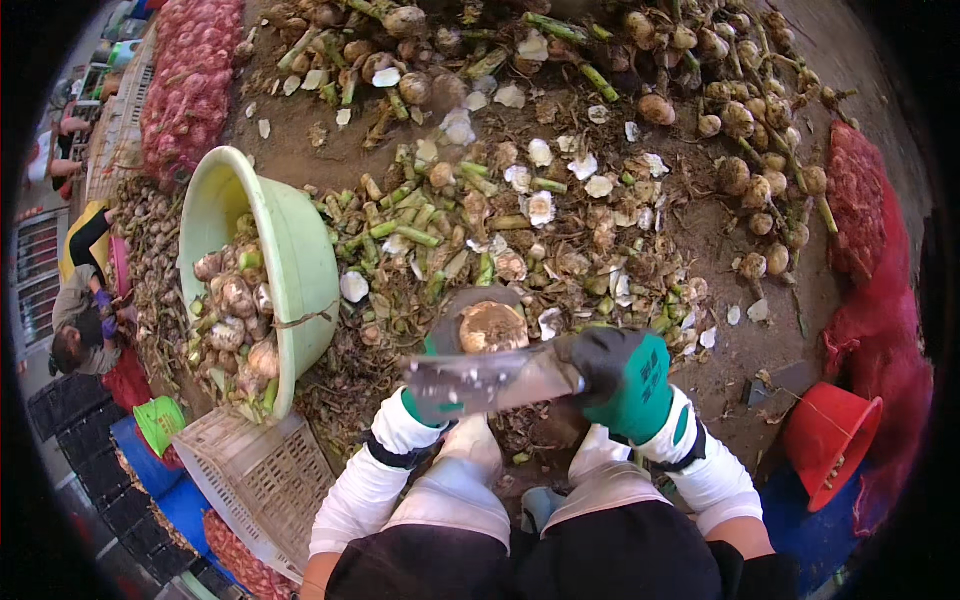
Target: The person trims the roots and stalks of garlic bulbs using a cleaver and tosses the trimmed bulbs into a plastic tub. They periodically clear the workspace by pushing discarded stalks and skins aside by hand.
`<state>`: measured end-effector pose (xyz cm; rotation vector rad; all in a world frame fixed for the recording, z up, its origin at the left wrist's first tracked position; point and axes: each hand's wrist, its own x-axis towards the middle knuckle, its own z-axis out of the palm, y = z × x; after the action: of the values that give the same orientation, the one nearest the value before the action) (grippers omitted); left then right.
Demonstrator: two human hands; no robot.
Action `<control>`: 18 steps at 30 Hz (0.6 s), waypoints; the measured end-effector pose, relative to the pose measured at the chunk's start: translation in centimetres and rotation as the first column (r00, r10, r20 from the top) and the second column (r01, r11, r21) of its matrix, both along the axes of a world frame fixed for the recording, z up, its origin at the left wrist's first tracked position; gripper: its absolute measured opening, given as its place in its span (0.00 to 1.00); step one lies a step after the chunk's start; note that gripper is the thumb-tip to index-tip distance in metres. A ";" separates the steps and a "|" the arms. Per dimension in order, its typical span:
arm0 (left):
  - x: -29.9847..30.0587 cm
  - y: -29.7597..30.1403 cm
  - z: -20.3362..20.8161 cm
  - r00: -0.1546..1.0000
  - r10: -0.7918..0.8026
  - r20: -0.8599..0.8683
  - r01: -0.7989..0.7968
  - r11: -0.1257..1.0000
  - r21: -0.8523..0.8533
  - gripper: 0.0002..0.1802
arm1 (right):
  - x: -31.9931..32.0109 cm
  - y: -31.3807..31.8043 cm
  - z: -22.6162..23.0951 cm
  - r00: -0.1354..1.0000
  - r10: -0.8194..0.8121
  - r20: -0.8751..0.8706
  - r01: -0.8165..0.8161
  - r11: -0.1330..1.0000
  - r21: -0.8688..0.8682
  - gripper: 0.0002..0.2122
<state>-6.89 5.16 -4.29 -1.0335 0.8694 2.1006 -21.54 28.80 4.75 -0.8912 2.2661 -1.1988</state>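
Note:
Both hands wear green and dark grey work gloves. My left hand (445, 332) is closed around a garlic bulb (493, 328), its round brownish end facing up. In my right hand (622, 383) is a knife, its handle hidden in the glove; the wide, blurred blade (470, 380), flecked with white bits, reaches left across the front of the bulb and hides part of my left hand. Whether blade and bulb touch I cannot tell. Cut stalks (405, 225) and white peel scraps (540, 208) litter the ground just beyond my hands.
A tilted pale green tub (305, 255) holds trimmed garlic bulbs (235, 310) on the left, by a beige crate (255, 485). Garlic with stalks (750, 175) lies far right. Red mesh sacks (190, 90) and a red bucket (825, 440) flank the area. Another person (80, 320) sits far left.

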 end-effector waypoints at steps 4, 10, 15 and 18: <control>0.9 0.5 3.9 0.986 -0.096 -0.133 0.088 0.994 -0.065 0.29 | 1.7 -0.4 1.1 0.977 0.172 -0.127 -0.138 0.961 0.238 0.17; -3.4 2.2 8.5 0.882 -0.294 -0.368 0.208 0.944 -0.257 0.28 | 4.1 -0.2 -1.3 0.958 0.020 -0.285 0.017 0.992 0.127 0.21; -5.5 3.8 10.0 0.196 -0.540 -0.818 0.257 0.834 -0.489 0.31 | -0.1 4.3 -3.6 0.697 -0.690 0.195 0.645 0.722 0.251 0.06; -2.5 3.4 8.3 0.792 -0.176 -0.585 0.123 0.984 -0.129 0.35 | 1.6 2.3 0.1 0.527 -0.436 0.729 0.596 0.802 0.048 0.06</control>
<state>-9.38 8.54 3.99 -0.2970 1.3005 2.2917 -19.92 31.06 4.88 0.2821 1.7651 -1.6842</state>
